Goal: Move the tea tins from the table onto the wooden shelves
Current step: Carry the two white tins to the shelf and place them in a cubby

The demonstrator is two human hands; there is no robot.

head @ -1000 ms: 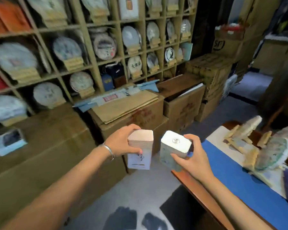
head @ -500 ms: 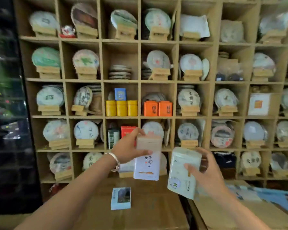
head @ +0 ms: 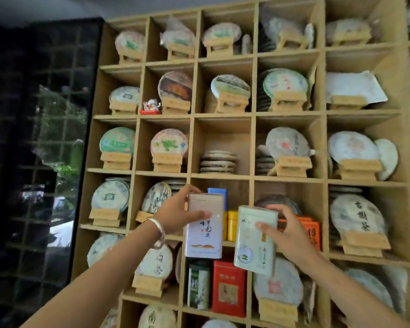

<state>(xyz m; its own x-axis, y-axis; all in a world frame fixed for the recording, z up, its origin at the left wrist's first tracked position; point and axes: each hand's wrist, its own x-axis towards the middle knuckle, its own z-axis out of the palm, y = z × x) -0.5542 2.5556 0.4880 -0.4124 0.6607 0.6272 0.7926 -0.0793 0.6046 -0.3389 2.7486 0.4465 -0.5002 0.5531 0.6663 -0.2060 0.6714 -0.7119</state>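
Observation:
My left hand [head: 179, 213] grips a white tea tin with a beige lid [head: 204, 227], held upright in front of the wooden shelves [head: 252, 116]. My right hand [head: 287, 235] grips a pale green tea tin [head: 255, 241], tilted slightly, just right of the first. Both tins hang before the cubby holding yellow tins [head: 232, 224] and a blue box [head: 219, 192]. Orange tins [head: 311, 229] stand in the cubby behind my right hand. The table is out of view.
The cubby above holds only a low stack of tea cakes [head: 218, 162], with room over it. Below stand a red tin [head: 229, 288] and a green tin [head: 198, 286]. Most other cubbies hold round tea cakes on wooden stands. A dark glass wall [head: 40, 162] is at left.
My view has turned from the boxes and table to the shelves and moved closer. Both hands have raised the tins to the height of the yellow-tin cubby.

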